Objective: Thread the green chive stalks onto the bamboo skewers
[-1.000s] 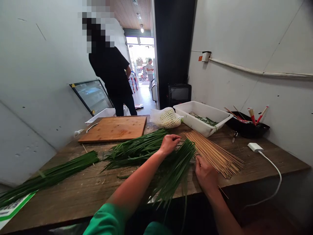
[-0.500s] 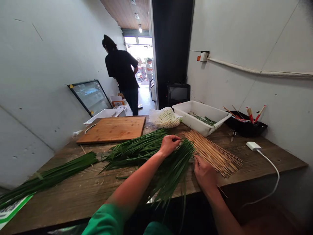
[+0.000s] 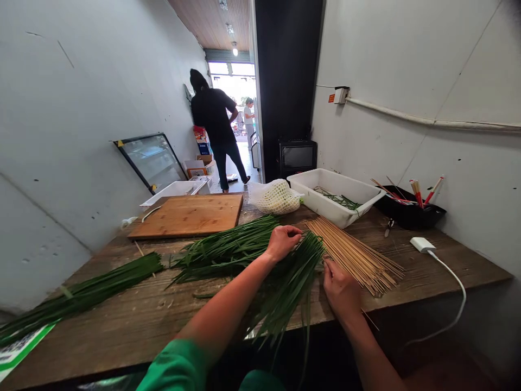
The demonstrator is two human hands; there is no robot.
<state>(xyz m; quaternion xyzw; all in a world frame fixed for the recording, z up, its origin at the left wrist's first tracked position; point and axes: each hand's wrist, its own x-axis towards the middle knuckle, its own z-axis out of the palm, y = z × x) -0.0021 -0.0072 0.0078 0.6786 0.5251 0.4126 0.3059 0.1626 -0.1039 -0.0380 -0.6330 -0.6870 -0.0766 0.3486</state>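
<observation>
We log the plank table (image 3: 122,339) as the largest item, running beneath both hands. Left of and partly behind the left hand (image 3: 284,241) we see a leaf heap (image 3: 228,247): long, narrow, glossy dark green blades, loosely layered. Farther left lies a flatter leaf bundle (image 3: 93,290), its near-side end squared off. Between the hands, a third sheaf (image 3: 291,285) gathers at the top and fans toward us, its ends drooping over the table edge. Just beyond the right hand (image 3: 342,285), bamboo skewers (image 3: 358,255) spread in a tan fan, slim and straight.

Hands: left thumb and forefinger bend toward each other above the sheaf's gathered end; whether they pinch anything, we cannot tell. The right fingers are curled closed around a single stick (image 3: 370,319), which emerges below the wrist.

Obscured: our left forearm covers part of the heap; the frame cuts off the far-left bundle; drooping leaf ends fade into shadow; the right hand hides most of the stick.
</observation>
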